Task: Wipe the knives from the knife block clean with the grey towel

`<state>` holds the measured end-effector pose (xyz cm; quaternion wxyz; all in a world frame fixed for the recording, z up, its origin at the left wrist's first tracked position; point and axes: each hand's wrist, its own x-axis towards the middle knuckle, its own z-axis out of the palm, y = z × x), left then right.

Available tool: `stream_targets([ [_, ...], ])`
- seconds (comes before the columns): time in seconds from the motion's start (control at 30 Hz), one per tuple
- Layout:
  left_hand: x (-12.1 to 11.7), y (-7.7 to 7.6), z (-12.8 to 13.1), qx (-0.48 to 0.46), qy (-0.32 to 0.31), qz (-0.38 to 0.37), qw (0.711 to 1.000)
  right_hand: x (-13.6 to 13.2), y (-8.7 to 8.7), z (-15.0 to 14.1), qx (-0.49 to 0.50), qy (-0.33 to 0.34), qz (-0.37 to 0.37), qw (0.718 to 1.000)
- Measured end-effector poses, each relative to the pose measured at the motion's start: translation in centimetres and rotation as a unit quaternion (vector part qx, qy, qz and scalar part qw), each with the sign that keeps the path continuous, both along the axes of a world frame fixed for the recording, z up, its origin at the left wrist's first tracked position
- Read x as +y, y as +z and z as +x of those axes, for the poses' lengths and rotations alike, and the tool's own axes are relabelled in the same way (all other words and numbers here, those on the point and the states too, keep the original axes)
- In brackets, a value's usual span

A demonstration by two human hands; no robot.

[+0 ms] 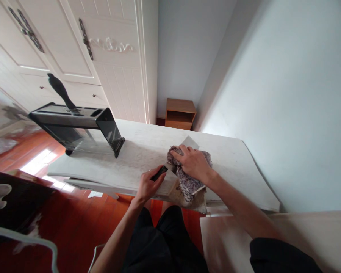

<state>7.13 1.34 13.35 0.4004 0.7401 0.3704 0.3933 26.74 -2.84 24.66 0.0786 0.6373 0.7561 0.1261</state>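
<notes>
My left hand (pixel 150 184) is closed around the black handle of a kitchen knife (pixel 191 142), whose broad grey blade points away to the right. Over the middle of that blade lies a mottled purple-grey cloth (pixel 189 182), bunched up, so only the blade's far end and a bit near the handle show. My right hand (pixel 194 163) presses on the cloth from above, fingers curled into it. Under the cloth, a brownish rag (pixel 200 203) hangs at the front edge of the white table (pixel 147 146).
A black-framed knife block (pixel 82 120) with clear sides stands at the table's left, one black handle sticking up from it. White wardrobes (pixel 122 83) rise behind. A small wooden cabinet (pixel 181 106) sits in the corner, by the wall. A dark box (pixel 17 204) is at lower left.
</notes>
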Motion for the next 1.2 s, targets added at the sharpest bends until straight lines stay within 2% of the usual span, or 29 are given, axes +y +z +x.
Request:
stream_targets([
  [0.27, -0.8, -0.6, 0.0, -0.036, 0.018, 0.120, 0.992, 0.9, 2.1, 1.9, -0.014, -0.074, 0.050, 0.996],
  [0.47, -1.0, -1.1, 0.2, -0.048, 0.029, 0.228, 0.972, 0.9, 2.5, 2.7, 0.015, -0.129, 0.113, 0.985],
  [0.63, -1.4, -2.2, 0.2, -0.026, 0.070, 0.305, 0.950, -0.2, 2.4, 2.2, 0.052, -0.144, 0.167, 0.974],
  [0.8, -1.7, -2.4, 0.3, 0.017, 0.076, 0.328, 0.942, -1.9, 1.8, 1.0, 0.076, -0.161, 0.189, 0.966],
  [1.07, -1.8, -2.2, 0.3, 0.042, 0.080, 0.335, 0.938, -2.8, -0.3, 0.6, 0.073, -0.162, 0.219, 0.959],
  [1.2, -1.8, -2.1, 0.3, 0.049, 0.091, 0.357, 0.928, -3.3, -0.4, 0.9, 0.082, -0.154, 0.222, 0.959],
])
